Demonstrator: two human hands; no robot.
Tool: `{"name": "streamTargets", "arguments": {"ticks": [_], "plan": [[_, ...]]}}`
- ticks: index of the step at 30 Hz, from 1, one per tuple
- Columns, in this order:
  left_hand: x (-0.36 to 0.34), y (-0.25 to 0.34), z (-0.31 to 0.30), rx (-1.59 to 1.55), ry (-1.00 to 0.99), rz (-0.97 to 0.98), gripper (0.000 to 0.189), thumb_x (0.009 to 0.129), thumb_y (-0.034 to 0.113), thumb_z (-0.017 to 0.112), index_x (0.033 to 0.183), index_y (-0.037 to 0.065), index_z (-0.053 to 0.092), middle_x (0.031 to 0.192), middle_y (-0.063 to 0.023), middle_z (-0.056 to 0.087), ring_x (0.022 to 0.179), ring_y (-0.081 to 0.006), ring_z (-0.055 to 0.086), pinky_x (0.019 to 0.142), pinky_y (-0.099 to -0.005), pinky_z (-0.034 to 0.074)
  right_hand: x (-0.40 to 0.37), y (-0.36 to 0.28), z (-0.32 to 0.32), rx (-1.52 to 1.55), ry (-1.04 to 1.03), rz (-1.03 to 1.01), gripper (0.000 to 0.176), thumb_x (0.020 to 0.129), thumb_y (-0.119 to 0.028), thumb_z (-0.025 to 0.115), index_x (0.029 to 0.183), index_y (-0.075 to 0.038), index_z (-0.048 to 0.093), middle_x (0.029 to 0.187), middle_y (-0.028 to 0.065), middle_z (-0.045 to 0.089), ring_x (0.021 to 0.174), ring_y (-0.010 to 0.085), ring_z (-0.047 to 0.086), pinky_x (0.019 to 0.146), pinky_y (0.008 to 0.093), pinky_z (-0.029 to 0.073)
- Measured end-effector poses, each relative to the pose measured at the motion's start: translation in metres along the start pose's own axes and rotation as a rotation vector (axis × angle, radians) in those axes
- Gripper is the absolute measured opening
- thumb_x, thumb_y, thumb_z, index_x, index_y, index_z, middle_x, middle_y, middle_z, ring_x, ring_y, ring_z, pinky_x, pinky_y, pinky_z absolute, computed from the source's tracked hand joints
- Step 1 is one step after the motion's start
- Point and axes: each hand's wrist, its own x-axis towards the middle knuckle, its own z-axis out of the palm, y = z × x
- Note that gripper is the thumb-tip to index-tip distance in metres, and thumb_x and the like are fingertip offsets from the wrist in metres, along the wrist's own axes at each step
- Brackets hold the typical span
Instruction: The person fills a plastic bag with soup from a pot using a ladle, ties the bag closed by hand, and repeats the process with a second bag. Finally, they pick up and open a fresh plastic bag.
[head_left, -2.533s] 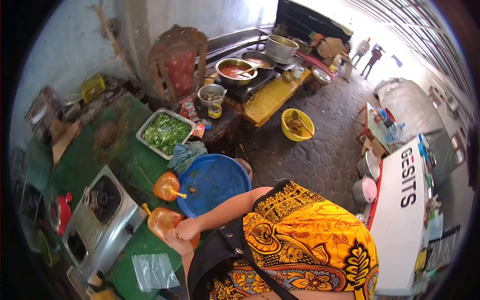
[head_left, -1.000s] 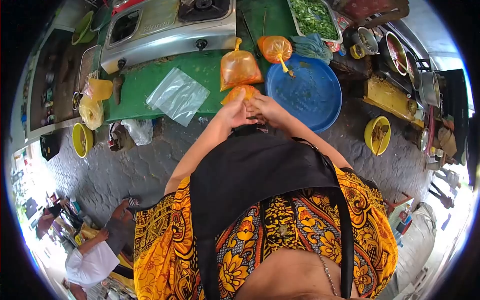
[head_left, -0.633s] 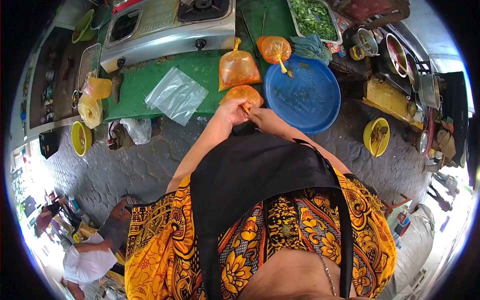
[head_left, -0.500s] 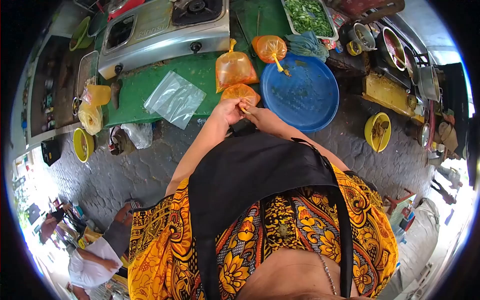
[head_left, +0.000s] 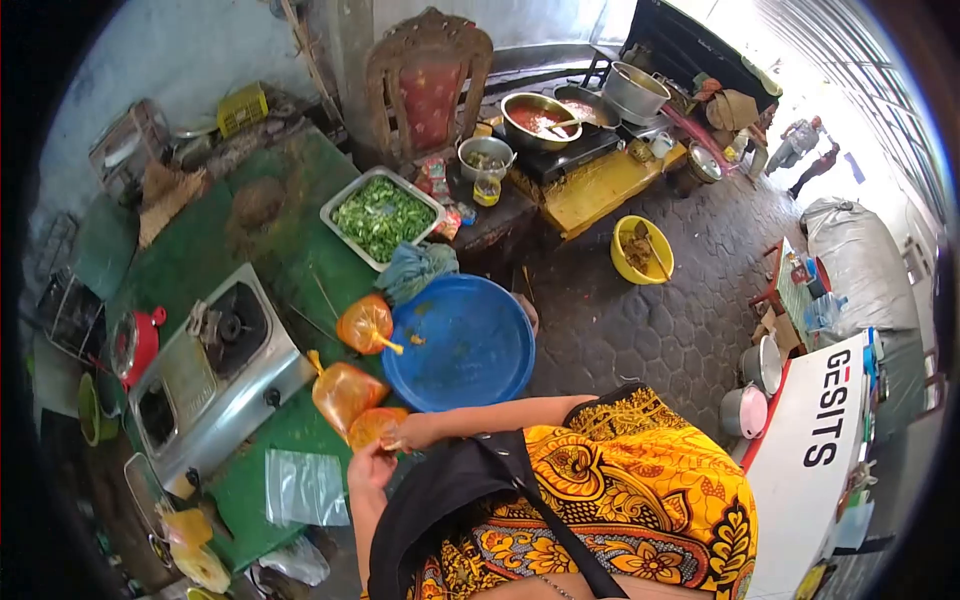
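Evidently, the fingertips of the left hand (head_left: 370,469) and right hand (head_left: 414,432) were pinched together at the gathered neck of the orange-filled bag (head_left: 376,427), which lay at the edge of the green table (head_left: 262,456). From it, a knotted bag (head_left: 346,395) sat close by at eleven o'clock, the blue basin (head_left: 458,350) between one and two, flat clear plastic (head_left: 304,489) at eight, the gas stove (head_left: 216,378) near ten, and the tray of chopped greens (head_left: 383,219) farther off at twelve.

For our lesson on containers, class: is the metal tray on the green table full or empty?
Full, or nearly so: chopped greens spread from side to side in the metal tray, hiding its bottom.
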Motion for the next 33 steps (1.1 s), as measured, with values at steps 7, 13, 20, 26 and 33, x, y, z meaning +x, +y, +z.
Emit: {"name": "streamTargets", "arguments": {"ticks": [7,13,20,26,33], "plan": [[-0.051,0.005,0.050,0.443,0.301,0.370,0.017,0.080,0.008,0.058,0.094,0.000,0.060,0.087,-0.0077,0.062,0.077,-0.0188,0.060,0.068,-0.0326,0.045,0.008,-0.006,-0.004,0.669,-0.220,0.155,0.018,0.072,-0.010,0.050,0.084,-0.003,0.062,0.056,0.0049,0.050,0.043,0.0157,0.049,0.040,0.0298,0.042],[-0.048,0.012,0.028,0.618,0.358,0.363,0.020,0.081,0.008,0.057,0.097,-0.003,0.059,0.089,-0.0102,0.062,0.075,-0.0179,0.060,0.064,-0.0306,0.047,0.029,-0.030,-0.012,0.066,-0.010,-0.283,0.026,0.077,-0.019,0.046,0.077,0.002,0.061,0.065,0.0161,0.060,0.052,0.0247,0.059,0.046,0.0358,0.046],[-0.077,-0.020,0.039,0.685,0.684,0.474,0.030,0.087,0.024,0.058,0.101,-0.003,0.055,0.086,-0.0089,0.061,0.080,-0.0221,0.060,0.066,-0.0299,0.046,0.075,0.000,0.018,-0.035,0.219,-0.698,0.020,0.076,-0.014,0.052,0.060,-0.005,0.061,0.055,0.0091,0.054,0.045,0.0208,0.051,0.040,0.0396,0.035],[-0.079,-0.035,0.074,1.229,0.834,1.350,0.068,0.075,0.026,0.071,0.127,-0.001,0.038,0.119,-0.0181,0.049,0.116,-0.0319,0.042,0.094,-0.0389,0.034,0.084,0.020,0.026,0.152,0.048,-0.573,0.011,0.071,-0.011,0.055,0.071,-0.002,0.060,0.054,0.0063,0.051,0.043,0.0170,0.047,0.042,0.0339,0.036],[-0.016,-0.042,0.058,0.857,0.553,1.340,0.053,0.076,0.016,0.065,0.122,0.000,0.045,0.120,-0.0152,0.051,0.111,-0.0297,0.047,0.095,-0.0392,0.036,0.076,-0.002,0.041,0.111,0.300,-0.445,0.013,0.073,-0.012,0.053,0.069,-0.001,0.057,0.061,0.0078,0.052,0.053,0.0206,0.050,0.048,0.0356,0.038]]}}
